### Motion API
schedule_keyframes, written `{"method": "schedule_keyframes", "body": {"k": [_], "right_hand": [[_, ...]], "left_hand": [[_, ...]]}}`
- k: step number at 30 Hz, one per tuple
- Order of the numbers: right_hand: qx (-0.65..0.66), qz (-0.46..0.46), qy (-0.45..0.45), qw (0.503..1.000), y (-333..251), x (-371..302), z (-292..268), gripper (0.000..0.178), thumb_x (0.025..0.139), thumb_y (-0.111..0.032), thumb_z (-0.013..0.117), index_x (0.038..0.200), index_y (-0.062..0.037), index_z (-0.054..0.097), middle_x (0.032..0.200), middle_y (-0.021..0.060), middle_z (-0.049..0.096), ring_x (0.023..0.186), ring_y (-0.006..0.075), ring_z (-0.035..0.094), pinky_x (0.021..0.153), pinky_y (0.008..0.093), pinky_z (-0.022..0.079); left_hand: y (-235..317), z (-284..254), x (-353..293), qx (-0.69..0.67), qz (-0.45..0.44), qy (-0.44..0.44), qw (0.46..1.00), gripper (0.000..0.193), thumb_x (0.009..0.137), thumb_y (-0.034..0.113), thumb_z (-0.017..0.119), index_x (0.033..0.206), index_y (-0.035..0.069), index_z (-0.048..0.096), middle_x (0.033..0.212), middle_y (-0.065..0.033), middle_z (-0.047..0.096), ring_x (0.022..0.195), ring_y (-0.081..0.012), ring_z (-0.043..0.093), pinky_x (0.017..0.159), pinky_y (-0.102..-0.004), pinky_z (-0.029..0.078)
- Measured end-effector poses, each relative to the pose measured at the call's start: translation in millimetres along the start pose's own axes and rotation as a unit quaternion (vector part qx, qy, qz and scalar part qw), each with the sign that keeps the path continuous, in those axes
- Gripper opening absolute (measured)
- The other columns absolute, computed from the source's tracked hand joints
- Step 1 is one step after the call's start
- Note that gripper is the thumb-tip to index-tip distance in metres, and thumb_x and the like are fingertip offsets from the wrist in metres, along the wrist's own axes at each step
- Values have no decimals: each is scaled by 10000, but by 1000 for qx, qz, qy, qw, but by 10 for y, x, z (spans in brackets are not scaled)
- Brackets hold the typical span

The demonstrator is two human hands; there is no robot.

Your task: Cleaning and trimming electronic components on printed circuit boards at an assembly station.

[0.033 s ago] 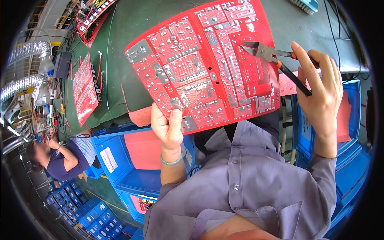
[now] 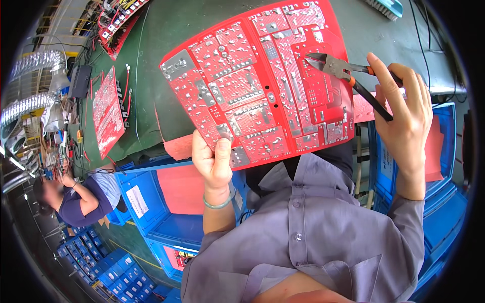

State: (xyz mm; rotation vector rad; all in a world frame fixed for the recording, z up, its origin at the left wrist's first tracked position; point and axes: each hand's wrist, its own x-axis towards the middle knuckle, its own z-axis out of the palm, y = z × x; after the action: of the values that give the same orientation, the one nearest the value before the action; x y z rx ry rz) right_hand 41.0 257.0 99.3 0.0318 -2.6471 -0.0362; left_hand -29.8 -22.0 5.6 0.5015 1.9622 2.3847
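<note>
A large red circuit board, its soldered side facing up, is tilted over the bench. My left hand grips its lower left edge, the thumb lying on top and the fingers underneath. Over the right part of the board, my right hand holds diagonal cutters with black and orange handles. The cutters' jaws are parted and point left, over the board's surface. Whether their tips touch it, I cannot tell.
On the green bench to the left lie another red circuit board and a populated board. A brush lies at the far right. Blue crates flank me. At the left, a co-worker sits near silver ducts.
The board has shifted very slightly to the right along with my left hand. My right hand and the cutters stay nearly in place.
</note>
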Motion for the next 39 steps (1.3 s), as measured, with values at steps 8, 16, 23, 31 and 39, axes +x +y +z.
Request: {"method": "schedule_keyframes", "body": {"k": [8, 16, 23, 31, 39], "right_hand": [[42, 47, 17, 998, -8, 56, 85, 596, 571, 59, 639, 1127, -155, 605, 825, 39, 509, 704, 186, 530, 629, 314, 439], [1, 0, 18, 1000, -40, 251, 51, 511, 691, 49, 636, 1165, -137, 590, 928, 69, 545, 825, 226, 548, 704, 352, 445], [-33, -41, 36, 998, -80, 391, 73, 524, 675, 53, 641, 1161, -136, 592, 892, 69, 537, 793, 220, 546, 679, 346, 449], [85, -49, -7, 995, -184, 350, 6, 526, 567, -63, 689, 1086, -115, 619, 773, 50, 499, 644, 199, 522, 562, 313, 433], [5, -84, 2, 996, -251, 432, 6, 538, 638, 52, 647, 1147, -116, 605, 908, 89, 529, 803, 223, 545, 698, 348, 447]], "left_hand": [[5, -16, -17, 2, 3, -4, 1000, 189, 875, 84, 535, 1024, -20, 485, 891, -28, 552, 754, -62, 474, 718, -205, 398], [-10, -47, -14, 1, 14, -28, 1000, 239, 880, 89, 535, 1077, -33, 475, 943, -43, 570, 811, -74, 506, 763, -222, 413], [-6, -64, -22, 3, 2, -31, 1000, 246, 879, 88, 535, 1081, -38, 472, 942, -44, 573, 811, -76, 507, 757, -219, 414], [-16, -25, -7, 4, 15, -21, 1000, 259, 876, 64, 530, 1101, -49, 468, 951, -53, 583, 818, -78, 519, 758, -222, 421], [-20, -59, 0, 18, 16, -32, 999, 208, 875, 52, 519, 1055, -47, 485, 910, -47, 595, 777, -62, 515, 704, -205, 423]]}}
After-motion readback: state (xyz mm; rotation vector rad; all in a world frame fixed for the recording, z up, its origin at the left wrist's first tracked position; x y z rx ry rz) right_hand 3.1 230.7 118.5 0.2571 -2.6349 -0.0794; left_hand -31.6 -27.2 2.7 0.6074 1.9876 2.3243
